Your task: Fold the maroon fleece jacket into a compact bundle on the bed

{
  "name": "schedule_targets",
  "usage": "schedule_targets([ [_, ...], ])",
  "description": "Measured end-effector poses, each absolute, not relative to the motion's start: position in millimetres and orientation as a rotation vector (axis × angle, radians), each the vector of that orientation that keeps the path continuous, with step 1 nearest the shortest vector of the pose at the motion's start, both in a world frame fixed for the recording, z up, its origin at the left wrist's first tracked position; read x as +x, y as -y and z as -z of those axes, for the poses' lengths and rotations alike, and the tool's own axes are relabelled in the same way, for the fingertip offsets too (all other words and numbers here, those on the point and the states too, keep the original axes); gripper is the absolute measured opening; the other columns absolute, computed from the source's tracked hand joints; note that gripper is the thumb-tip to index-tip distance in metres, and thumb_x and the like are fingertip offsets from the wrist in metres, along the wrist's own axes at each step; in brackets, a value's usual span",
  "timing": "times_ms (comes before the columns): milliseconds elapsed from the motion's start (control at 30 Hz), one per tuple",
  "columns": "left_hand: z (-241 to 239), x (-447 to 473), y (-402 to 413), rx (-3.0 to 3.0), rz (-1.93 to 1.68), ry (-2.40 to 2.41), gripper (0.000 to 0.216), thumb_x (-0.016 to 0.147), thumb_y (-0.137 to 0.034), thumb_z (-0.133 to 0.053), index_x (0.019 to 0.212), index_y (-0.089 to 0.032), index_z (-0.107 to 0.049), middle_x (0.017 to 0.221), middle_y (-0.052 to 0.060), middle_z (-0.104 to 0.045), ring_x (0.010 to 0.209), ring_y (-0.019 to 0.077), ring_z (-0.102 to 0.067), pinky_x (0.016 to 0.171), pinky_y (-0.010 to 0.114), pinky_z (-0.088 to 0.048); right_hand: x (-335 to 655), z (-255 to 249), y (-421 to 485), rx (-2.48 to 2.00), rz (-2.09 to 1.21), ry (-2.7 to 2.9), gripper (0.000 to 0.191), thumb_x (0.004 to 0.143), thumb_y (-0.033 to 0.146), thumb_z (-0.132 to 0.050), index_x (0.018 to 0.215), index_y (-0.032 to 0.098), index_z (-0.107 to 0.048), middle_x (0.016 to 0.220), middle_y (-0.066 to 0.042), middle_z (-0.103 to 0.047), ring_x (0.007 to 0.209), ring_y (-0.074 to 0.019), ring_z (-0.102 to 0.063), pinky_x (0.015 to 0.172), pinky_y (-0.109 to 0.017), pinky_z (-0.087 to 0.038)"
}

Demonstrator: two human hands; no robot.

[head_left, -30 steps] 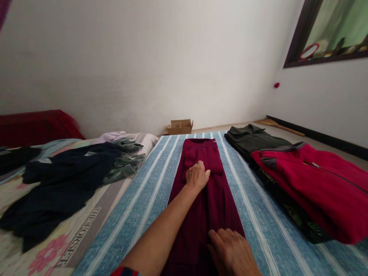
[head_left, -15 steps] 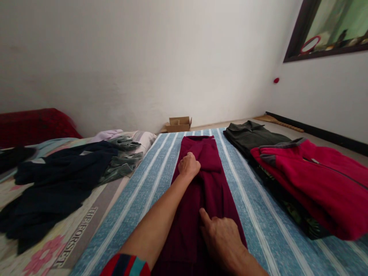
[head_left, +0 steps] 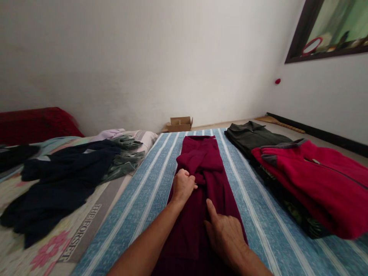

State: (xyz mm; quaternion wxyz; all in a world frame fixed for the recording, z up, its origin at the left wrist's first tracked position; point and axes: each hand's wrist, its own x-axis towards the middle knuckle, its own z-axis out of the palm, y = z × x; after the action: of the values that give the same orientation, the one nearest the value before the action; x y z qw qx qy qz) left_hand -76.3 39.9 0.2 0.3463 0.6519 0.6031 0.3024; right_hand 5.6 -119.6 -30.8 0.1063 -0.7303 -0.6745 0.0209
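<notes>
A maroon long-sleeved top (head_left: 212, 172) lies lengthwise before me, its sides folded inward and its neck opening at the far end. My left hand (head_left: 184, 186) is closed on a bunched fold of it, probably a sleeve, near the middle. Creases gather around those fingers. Nearer to me, my right hand (head_left: 225, 232) rests on the right part of the top. Its index finger is stretched forward and its thumb stands apart, with the other fingers curled. What lies under that palm is hidden.
Blue striped cloth (head_left: 149, 172) covers the surface beneath. On the right sit a red fleece jacket (head_left: 319, 180) and dark folded clothes (head_left: 255, 136). Loose dark clothes (head_left: 66, 176) lie on a floral sheet (head_left: 86, 226) at left. A cardboard box (head_left: 180, 124) stands beyond.
My left hand has drawn back toward me, pulling fabric with it, so the top now bunches across its middle. My right hand has shifted slightly, its index finger more extended.
</notes>
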Motion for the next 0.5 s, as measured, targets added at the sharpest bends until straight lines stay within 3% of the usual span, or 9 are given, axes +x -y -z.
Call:
schedule_targets([
  [167,-6.2,-76.9,-6.6,1.476,-0.768,-1.455,0.012,0.075,-0.008,-0.046,0.082,-0.017,-0.042,0.064,0.004,-0.067,0.055,0.0163,-0.067,0.042,0.017,-0.045,7.0,32.6,121.4,-2.149,-0.075,1.944,0.056,0.084,0.025,-0.047,0.136,0.011,-0.032,0.075,-0.009,-0.070,0.055,-0.0218,-0.065,0.047,-0.027,-0.042],
  [333,-9.2,-87.1,19.1,1.533,-0.521,-1.439,0.008,0.079,-0.013,-0.042,0.074,-0.018,-0.040,0.060,0.003,-0.065,0.045,0.0142,-0.062,0.038,0.018,-0.041,7.8,30.9,122.9,-2.156,-0.107,1.955,0.054,0.085,0.023,-0.045,0.136,0.011,-0.033,0.077,-0.009,-0.070,0.058,-0.0229,-0.066,0.048,-0.028,-0.042],
  [400,-16.8,-90.9,18.7,1.765,-0.449,-1.517,0.006,0.080,-0.017,-0.045,0.075,-0.018,-0.043,0.059,0.002,-0.065,0.047,0.0150,-0.063,0.043,0.020,-0.043,7.8,30.6,123.1,-2.152,-0.103,1.963,0.053,0.085,0.023,-0.045,0.136,0.012,-0.034,0.078,-0.009,-0.070,0.058,-0.0230,-0.066,0.048,-0.028,-0.042],
  [500,-34.4,-88.4,9.4,2.294,-0.502,-1.666,0.012,0.080,-0.026,-0.052,0.087,-0.018,-0.047,0.073,0.005,-0.067,0.070,0.0201,-0.067,0.063,0.027,-0.048,7.5,29.9,123.8,-2.149,-0.097,1.970,0.051,0.086,0.023,-0.044,0.135,0.013,-0.036,0.080,-0.010,-0.070,0.059,-0.0236,-0.066,0.049,-0.029,-0.043],
])
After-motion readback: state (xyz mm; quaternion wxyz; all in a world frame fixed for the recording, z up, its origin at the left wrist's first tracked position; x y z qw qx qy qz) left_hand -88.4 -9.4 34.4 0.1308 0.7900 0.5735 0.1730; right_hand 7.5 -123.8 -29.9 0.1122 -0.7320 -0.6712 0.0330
